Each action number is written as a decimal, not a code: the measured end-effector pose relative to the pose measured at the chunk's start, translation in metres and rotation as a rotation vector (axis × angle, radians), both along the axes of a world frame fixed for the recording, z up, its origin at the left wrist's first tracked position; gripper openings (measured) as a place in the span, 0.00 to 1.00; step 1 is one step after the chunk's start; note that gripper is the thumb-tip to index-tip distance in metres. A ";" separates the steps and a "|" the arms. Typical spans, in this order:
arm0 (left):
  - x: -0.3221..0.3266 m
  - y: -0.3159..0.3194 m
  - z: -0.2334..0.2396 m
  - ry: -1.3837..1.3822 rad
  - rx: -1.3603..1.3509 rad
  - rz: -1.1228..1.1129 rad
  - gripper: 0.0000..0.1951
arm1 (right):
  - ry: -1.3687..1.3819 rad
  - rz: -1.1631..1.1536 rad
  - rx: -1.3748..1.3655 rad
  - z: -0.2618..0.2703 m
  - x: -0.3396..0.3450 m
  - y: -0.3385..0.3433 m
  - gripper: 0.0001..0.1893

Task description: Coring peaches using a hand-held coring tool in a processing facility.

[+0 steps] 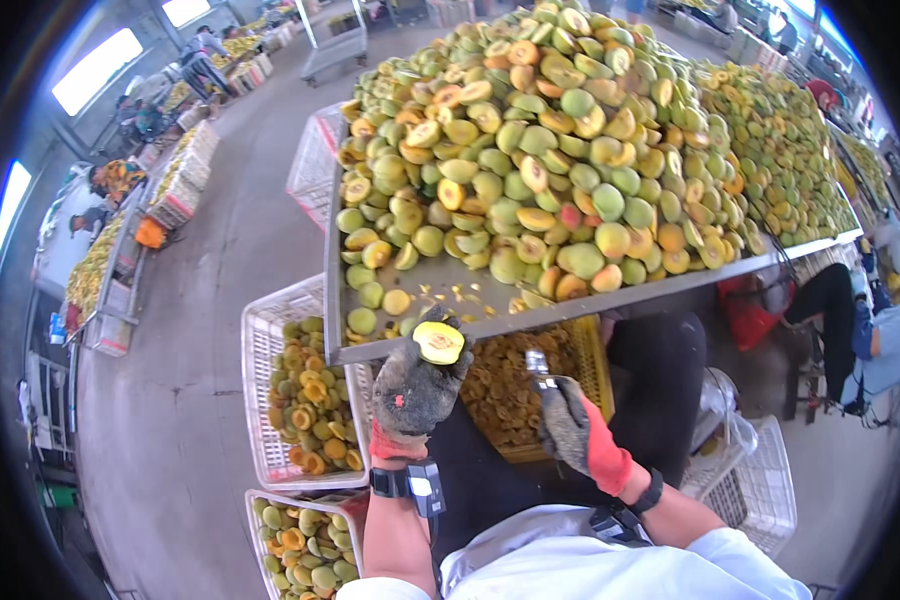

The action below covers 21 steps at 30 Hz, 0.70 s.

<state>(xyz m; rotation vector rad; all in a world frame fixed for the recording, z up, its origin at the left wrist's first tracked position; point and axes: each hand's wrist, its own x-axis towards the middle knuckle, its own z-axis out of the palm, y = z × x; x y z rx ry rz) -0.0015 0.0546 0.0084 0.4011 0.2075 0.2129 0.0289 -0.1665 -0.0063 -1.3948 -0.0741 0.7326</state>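
Note:
My left hand [418,386], in a dirty grey work glove with a red cuff, grips a halved stone fruit [439,343]. The cut yellow face points up, with a brownish middle. It is held by the near edge of a metal-rimmed sorting table [450,289]. My right hand [568,427], gloved alike, is closed around a small metal hand tool [537,364], whose blurred tip hides its exact kind. Hand and tool are apart from the fruit, over a yellow plastic crate [596,352] of brown pits or scraps [506,382]. A large heap of halved green-yellow fruit [540,165] covers most of the table.
At my left stand a white plastic crate [253,390] of fruit halves and another crate [259,517] nearer me. A white crate [772,480] stands at my right, near a seated person's dark-clad leg [825,322]. Across the concrete floor [195,315], people work at other fruit tables.

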 end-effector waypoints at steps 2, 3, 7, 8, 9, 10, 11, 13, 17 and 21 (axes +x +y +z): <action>-0.002 -0.006 -0.023 -0.047 -0.039 -0.072 0.25 | -0.178 0.107 -0.091 0.019 -0.006 0.006 0.10; 0.000 -0.012 -0.024 -0.098 -0.060 -0.136 0.26 | -0.323 0.178 -0.150 0.022 -0.008 0.006 0.09; -0.004 -0.051 -0.018 0.207 0.482 0.121 0.23 | -0.433 0.159 0.029 -0.002 -0.015 0.016 0.09; -0.003 -0.058 -0.013 0.295 0.375 0.227 0.21 | -0.431 0.156 0.024 -0.004 -0.016 0.013 0.09; -0.003 -0.060 -0.009 0.298 0.375 0.226 0.21 | -0.425 0.203 -0.015 0.003 -0.016 0.013 0.09; -0.004 -0.061 -0.007 0.250 0.218 0.217 0.20 | -0.419 0.249 -0.054 0.006 -0.017 0.014 0.11; -0.005 -0.062 -0.005 0.202 0.062 0.208 0.18 | -0.415 0.248 -0.055 0.005 -0.018 0.014 0.11; -0.008 -0.060 -0.005 0.161 -0.066 0.203 0.16 | -0.423 0.278 -0.069 0.003 -0.020 0.014 0.14; -0.010 -0.057 -0.012 0.128 0.018 0.175 0.16 | 0.793 -0.122 0.523 0.001 -0.021 0.020 0.13; -0.011 -0.067 -0.009 0.172 0.064 0.248 0.16 | -0.431 0.289 -0.054 0.010 -0.018 0.012 0.11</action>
